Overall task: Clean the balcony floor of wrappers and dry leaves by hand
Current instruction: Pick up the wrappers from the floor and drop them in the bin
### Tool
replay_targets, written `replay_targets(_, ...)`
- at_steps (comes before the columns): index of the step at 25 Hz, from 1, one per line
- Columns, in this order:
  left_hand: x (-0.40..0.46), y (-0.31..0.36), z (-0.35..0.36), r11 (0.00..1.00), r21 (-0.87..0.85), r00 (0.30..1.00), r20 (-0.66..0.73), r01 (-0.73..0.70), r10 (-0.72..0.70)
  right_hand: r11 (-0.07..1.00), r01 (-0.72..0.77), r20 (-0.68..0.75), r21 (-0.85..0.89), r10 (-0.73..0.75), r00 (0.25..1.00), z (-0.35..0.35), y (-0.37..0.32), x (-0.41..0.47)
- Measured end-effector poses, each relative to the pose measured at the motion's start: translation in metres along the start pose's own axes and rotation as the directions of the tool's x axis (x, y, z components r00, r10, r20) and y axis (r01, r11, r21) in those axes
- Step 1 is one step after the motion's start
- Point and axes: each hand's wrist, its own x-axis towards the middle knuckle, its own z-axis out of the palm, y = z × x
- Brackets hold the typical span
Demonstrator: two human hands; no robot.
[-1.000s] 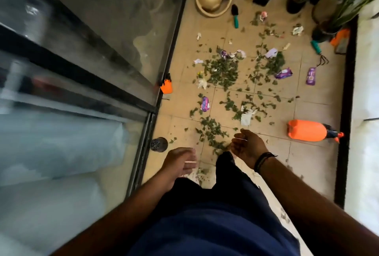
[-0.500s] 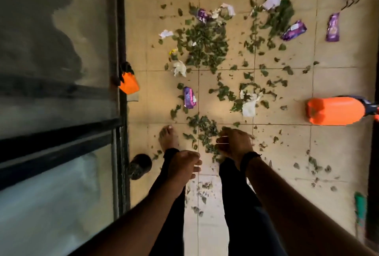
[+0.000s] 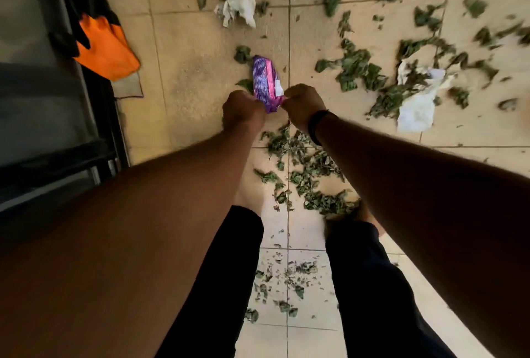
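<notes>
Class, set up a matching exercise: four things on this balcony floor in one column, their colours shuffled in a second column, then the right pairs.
Things:
1. wrapper
2. leaves
3. tissue
4. bag

Colours:
A. white
B. orange
C. purple
D. green

Pairs: 1-C, 2-D, 3-A, 4-B

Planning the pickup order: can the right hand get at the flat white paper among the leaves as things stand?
Probably yes: the white paper lies uncovered on the right hand side; only loose leaves lie between.
</notes>
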Motion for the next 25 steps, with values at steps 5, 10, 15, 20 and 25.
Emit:
replay_targets(5,0.027,0.006,0.019,0.997,0.066,0.993,-0.112,0.044,-0.037,1.000,0.011,0.075,-0.026,-0.009,0.997,0.015,-0.001,0.027)
replay_targets(10,-0.011,0.026,0.012,0.973,0.154,0.965,-0.173,-0.169,0.195,0.950,-0.075,0.015,0.304,0.074,0.997,0.001,-0.003,-0.003)
replay_targets(15,-0.100,0.029,0.001,0.846,0.137,0.854,0.008,-0.515,0.519,0.781,-0.082,-0.081,0.619,0.167,0.983,-0.030,-0.006,-0.056)
replay_targets(20,-0.176,0.042,0.007,0.738,-0.015,0.672,0.399,-0.675,0.623,0.827,-0.112,-0.374,0.551,0.365,0.853,-0.094,0.035,-0.094)
replay_targets(25,-0.184,0.072,0.072,0.815,-0.004,0.677,0.555,-0.579,0.484,0.876,-0.169,-0.560,0.451,0.425,0.711,-0.165,0.104,-0.082)
